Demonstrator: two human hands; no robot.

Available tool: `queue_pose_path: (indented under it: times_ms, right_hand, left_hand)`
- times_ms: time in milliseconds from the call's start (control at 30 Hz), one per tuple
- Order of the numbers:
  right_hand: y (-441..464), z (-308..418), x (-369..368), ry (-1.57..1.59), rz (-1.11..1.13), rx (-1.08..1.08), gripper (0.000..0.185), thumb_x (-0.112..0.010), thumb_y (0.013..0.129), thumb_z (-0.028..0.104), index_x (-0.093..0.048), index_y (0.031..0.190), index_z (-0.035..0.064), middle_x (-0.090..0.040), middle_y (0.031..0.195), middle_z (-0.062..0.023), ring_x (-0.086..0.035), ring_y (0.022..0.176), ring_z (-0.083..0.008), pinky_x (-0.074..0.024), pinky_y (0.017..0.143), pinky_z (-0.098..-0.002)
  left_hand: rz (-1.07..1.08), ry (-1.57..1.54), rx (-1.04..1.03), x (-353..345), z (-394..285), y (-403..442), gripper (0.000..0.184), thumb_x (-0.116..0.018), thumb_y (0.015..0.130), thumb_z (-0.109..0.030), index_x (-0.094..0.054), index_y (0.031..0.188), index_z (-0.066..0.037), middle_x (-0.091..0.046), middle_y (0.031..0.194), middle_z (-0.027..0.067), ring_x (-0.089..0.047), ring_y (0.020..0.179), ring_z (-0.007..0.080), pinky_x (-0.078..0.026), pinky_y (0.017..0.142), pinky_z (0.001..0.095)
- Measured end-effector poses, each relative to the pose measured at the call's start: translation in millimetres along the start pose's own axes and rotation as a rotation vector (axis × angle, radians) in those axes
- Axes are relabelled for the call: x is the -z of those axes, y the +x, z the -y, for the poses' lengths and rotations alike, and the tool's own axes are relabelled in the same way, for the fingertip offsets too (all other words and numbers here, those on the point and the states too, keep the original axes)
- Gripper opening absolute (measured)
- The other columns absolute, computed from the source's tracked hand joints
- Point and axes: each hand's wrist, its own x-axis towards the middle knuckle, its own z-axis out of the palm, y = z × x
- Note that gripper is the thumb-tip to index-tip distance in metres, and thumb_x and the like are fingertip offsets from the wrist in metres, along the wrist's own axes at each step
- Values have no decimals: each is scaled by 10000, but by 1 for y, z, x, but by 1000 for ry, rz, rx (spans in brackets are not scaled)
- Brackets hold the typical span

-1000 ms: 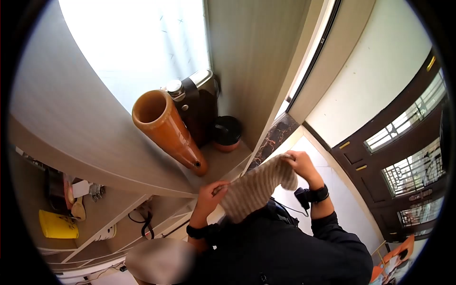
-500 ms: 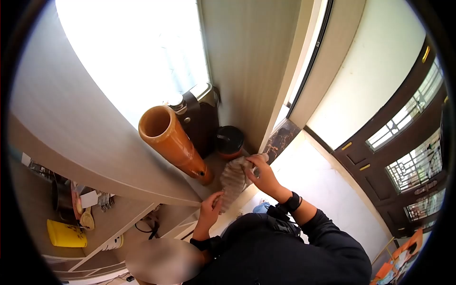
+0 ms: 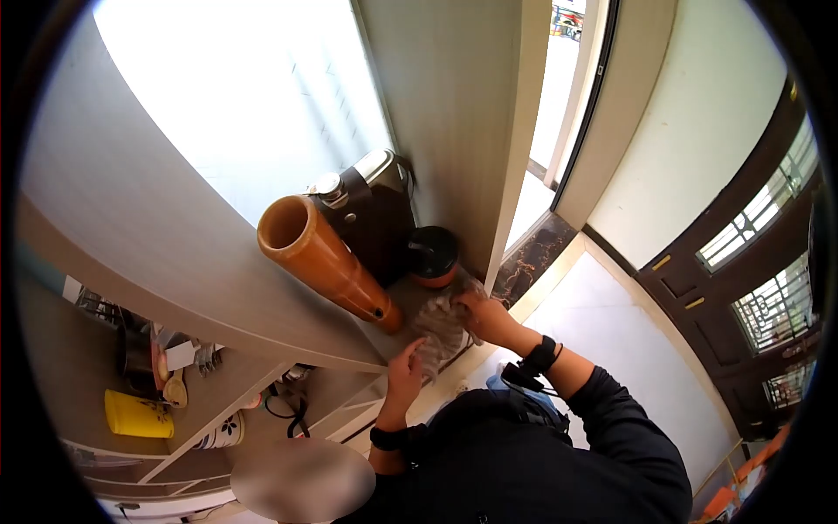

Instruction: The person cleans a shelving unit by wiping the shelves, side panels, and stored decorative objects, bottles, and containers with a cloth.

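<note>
A striped beige-grey cloth is bunched between my two hands over the shelf corner. My left hand pinches its near left end. With fingers bent, my right hand grips its far right part. Just left of the cloth, a tilted-looking orange-brown bamboo tube stands with its hollow mouth toward me. Behind the cloth is a round black-lidded container with an orange-red lower part. A dark brown flask-like case with a metal cap stands against the bright window.
At lower left, shelves hold a yellow container, a wooden spoon, forks and a patterned cup. A wall panel rises behind the containers. To the right are a pale floor and a dark door.
The cloth has gone from a longer, flatter strip to a more crumpled bunch, still in both hands. My view has shifted slightly, so the surroundings appear displaced.
</note>
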Motion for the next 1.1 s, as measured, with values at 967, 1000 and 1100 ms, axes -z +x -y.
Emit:
queue_pose_path:
  times_ms: [967,1000,1100]
  right_hand:
    - [-28,-36,33,1297,507,-243,180,-451,796,42,-482,968,0,-554,866,-91,-538,805,-181,-430,708,-279]
    - [-31,-38,28,1303,523,-245,180,-451,796,42,-482,968,0,-554,866,-91,-538,805,-181,-430,708,-279]
    - [-39,-44,17,1223,564,-234,187,-463,788,50,-486,967,-2,-565,848,-96,-532,817,-176,-417,736,-274]
  left_hand:
    - [-1075,-779,249,-84,-45,-86,311,-529,781,-113,-443,1050,17,-522,979,80,-508,880,168,-419,731,284]
    - [-1120,-828,247,-83,-46,-91,306,-520,783,-100,-440,1056,12,-517,984,77,-506,884,175,-421,729,287]
    - [-1102,-763,249,-80,-46,-97,334,-508,774,-68,-418,1086,10,-496,1035,86,-488,934,197,-400,778,305]
